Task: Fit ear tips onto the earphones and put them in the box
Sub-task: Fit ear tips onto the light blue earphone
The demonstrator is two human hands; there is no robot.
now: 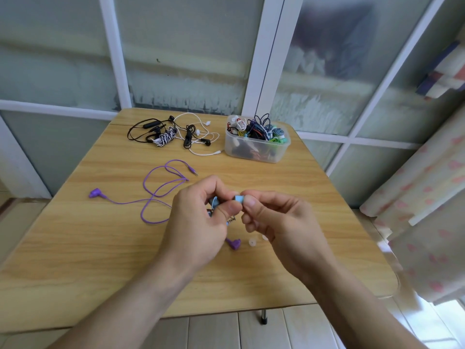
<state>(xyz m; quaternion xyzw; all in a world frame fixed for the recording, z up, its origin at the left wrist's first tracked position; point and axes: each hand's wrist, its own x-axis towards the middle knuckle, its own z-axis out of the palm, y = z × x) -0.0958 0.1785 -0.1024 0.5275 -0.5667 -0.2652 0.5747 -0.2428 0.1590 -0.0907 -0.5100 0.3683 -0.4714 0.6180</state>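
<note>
1. Head view: both hands meet above the middle of the wooden table (100, 248); the left hand (198, 222) is curled round a blue earphone (214, 201) and its bunched cable, probably to keep the loose wire from swinging while the bud is worked on.
2. The right hand (274, 222) pinches a small blue ear tip (238, 199) between thumb and forefinger, right against the left thumb; the two are held tip to tip, so this looks like the moment of pushing the tip onto the bud's nozzle, though the joint itself is hidden by fingers.
3. Beneath the hands lie a purple earbud (235, 243) and a white ear tip (252, 242) just beside it, likely laid close so the next fitting needs little reach; a second pale tip may sit beside it under the right hand, too hidden to be sure.
4. The purple earphone cable (161, 187) loops away to the left, with its other bud (95, 193) near the table's left edge.
5. The clear plastic box (256, 149) stands at the far right, already heaped with coiled earphones; a tangle of black and white earphones (176, 133) waits to its left, seemingly unprocessed.
</note>
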